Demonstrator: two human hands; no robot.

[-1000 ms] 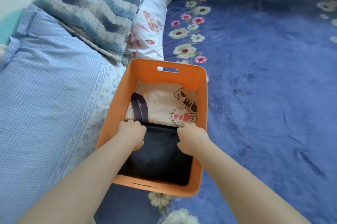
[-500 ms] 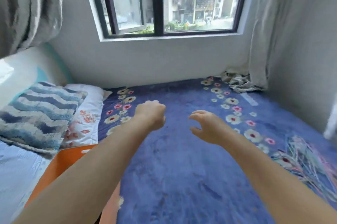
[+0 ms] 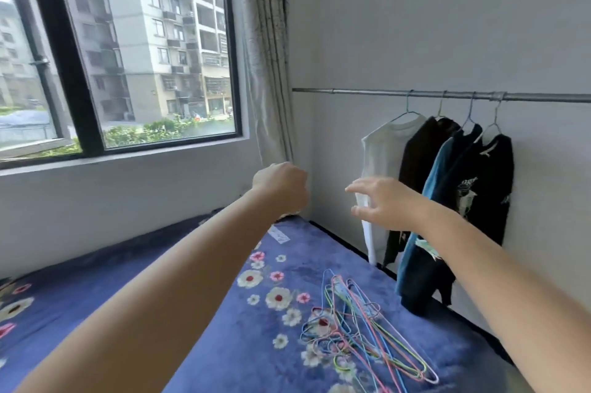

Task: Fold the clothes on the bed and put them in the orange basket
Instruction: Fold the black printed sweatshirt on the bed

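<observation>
Left hand (image 3: 281,189) raised over bed (image 3: 198,325), fingers curled, holding nothing. Right hand (image 3: 388,205) spread, empty, reaching toward white shirt (image 3: 380,162) on rail (image 3: 447,95). Orange basket out of view. Wire hangers (image 3: 361,325) loose on bed. Advice: lift hanger hook off rail, don't tug fabric.

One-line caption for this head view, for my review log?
Both empty hands, left curled, right open, reach toward shirts hanging on the rail; wire hangers lie on the bed.
</observation>
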